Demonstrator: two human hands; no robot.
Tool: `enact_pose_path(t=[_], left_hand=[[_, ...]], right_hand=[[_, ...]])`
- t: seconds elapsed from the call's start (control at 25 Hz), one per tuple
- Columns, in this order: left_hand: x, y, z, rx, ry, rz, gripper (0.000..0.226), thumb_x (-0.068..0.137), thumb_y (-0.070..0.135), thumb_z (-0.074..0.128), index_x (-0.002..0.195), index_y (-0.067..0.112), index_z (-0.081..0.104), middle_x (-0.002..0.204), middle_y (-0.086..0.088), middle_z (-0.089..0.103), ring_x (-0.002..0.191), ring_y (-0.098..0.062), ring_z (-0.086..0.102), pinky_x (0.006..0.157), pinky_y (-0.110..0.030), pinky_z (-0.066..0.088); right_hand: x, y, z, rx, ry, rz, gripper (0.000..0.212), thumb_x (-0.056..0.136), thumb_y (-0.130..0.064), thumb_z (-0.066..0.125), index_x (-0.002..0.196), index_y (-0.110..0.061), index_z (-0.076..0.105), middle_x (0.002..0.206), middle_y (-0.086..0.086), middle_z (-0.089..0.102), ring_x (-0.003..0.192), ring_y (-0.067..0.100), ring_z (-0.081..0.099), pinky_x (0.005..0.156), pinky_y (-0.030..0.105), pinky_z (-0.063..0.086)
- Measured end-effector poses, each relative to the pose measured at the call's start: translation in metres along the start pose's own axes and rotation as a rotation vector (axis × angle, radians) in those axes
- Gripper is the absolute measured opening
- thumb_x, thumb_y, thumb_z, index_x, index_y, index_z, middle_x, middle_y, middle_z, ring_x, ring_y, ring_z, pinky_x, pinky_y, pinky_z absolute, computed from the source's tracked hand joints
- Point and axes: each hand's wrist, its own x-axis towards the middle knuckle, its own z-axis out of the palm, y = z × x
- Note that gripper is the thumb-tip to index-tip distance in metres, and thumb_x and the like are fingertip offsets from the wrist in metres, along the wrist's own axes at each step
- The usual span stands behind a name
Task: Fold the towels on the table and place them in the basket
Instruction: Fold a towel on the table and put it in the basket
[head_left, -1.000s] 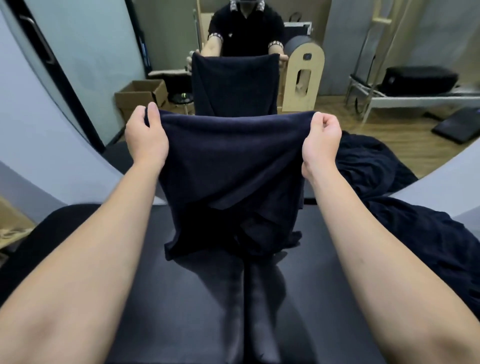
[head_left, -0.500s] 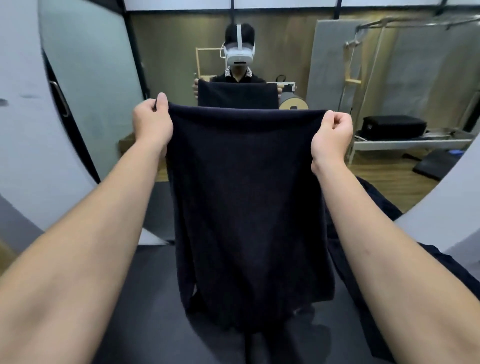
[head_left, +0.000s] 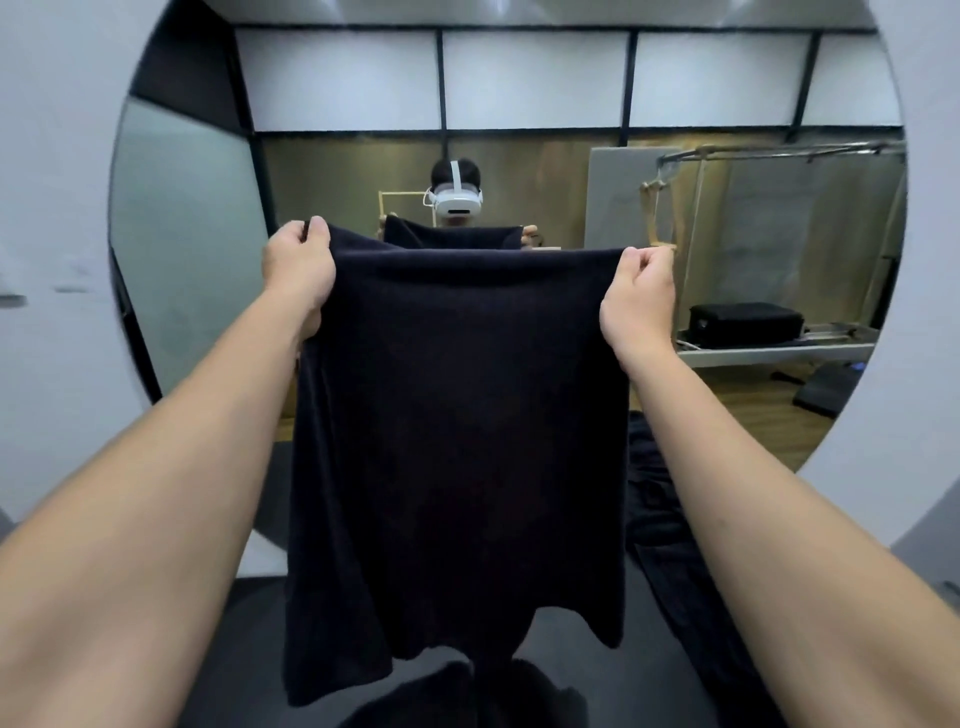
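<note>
Big round mirror (head_left: 171, 234) ahead of me, dark surface (head_left: 571, 644) below, and more dark towels (head_left: 660, 499) heaped on it to my right. The dark towel (head_left: 457, 441) I'm working on hangs in the air in front of me, spread flat, its top edge level between my hands and its bottom edge hanging just above the surface. My left hand (head_left: 298, 270) has fingers curled round the top left corner and my right hand (head_left: 636, 301) pinches the top right corner, both closed tight on the cloth.
</note>
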Motion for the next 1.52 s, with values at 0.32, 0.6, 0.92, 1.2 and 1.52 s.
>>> enact_pose_path(t=[0.32, 0.6, 0.92, 1.2, 1.52], left_hand=[[-0.015, -0.007, -0.024, -0.318, -0.352, -0.196, 0.020, 0.108, 0.025, 0.043, 0.107, 0.032, 0.061, 0.104, 0.003, 0.071, 0.091, -0.017, 0.065, 0.078, -0.035, 0.055], [-0.024, -0.012, -0.030, -0.428, -0.456, -0.190, 0.031, 0.109, 0.023, 0.039, 0.137, 0.033, 0.050, 0.121, 0.000, 0.067, 0.095, -0.018, 0.068, 0.068, -0.034, 0.059], [-0.002, -0.013, -0.040, -0.414, -0.191, -0.240, 0.019, 0.100, 0.008, 0.055, 0.105, 0.024, 0.062, 0.100, -0.004, 0.060, 0.073, -0.015, 0.056, 0.064, -0.029, 0.053], [-0.005, -0.038, -0.042, -0.032, -0.159, 0.054, 0.039, 0.091, -0.009, 0.057, 0.093, 0.029, 0.066, 0.076, 0.004, 0.046, 0.066, -0.012, 0.045, 0.069, -0.030, 0.045], [-0.008, -0.037, -0.039, 0.044, -0.105, 0.062, 0.056, 0.081, -0.019, 0.041, 0.082, 0.029, 0.069, 0.076, 0.006, 0.047, 0.065, -0.011, 0.046, 0.059, -0.024, 0.038]], right_hand=[[-0.003, 0.002, -0.005, 0.032, -0.100, 0.138, 0.026, 0.109, -0.033, 0.033, 0.118, -0.015, 0.049, 0.112, 0.002, 0.057, 0.093, 0.013, 0.053, 0.080, 0.031, 0.043], [-0.006, -0.005, -0.008, 0.021, -0.110, 0.134, 0.032, 0.111, -0.034, 0.028, 0.126, -0.014, 0.047, 0.112, 0.001, 0.055, 0.090, 0.009, 0.051, 0.081, 0.030, 0.041], [-0.006, 0.002, -0.009, -0.011, -0.146, 0.145, 0.030, 0.110, -0.034, 0.032, 0.126, -0.015, 0.048, 0.117, 0.003, 0.055, 0.104, 0.017, 0.052, 0.085, 0.032, 0.042], [-0.004, 0.020, -0.007, -0.009, -0.243, 0.238, 0.029, 0.109, -0.033, 0.034, 0.124, -0.015, 0.051, 0.115, 0.006, 0.056, 0.099, 0.019, 0.053, 0.081, 0.034, 0.046], [-0.001, 0.027, -0.018, 0.150, -0.279, 0.424, 0.020, 0.099, -0.014, 0.057, 0.119, -0.019, 0.056, 0.110, 0.007, 0.058, 0.092, 0.018, 0.052, 0.076, 0.034, 0.048]])
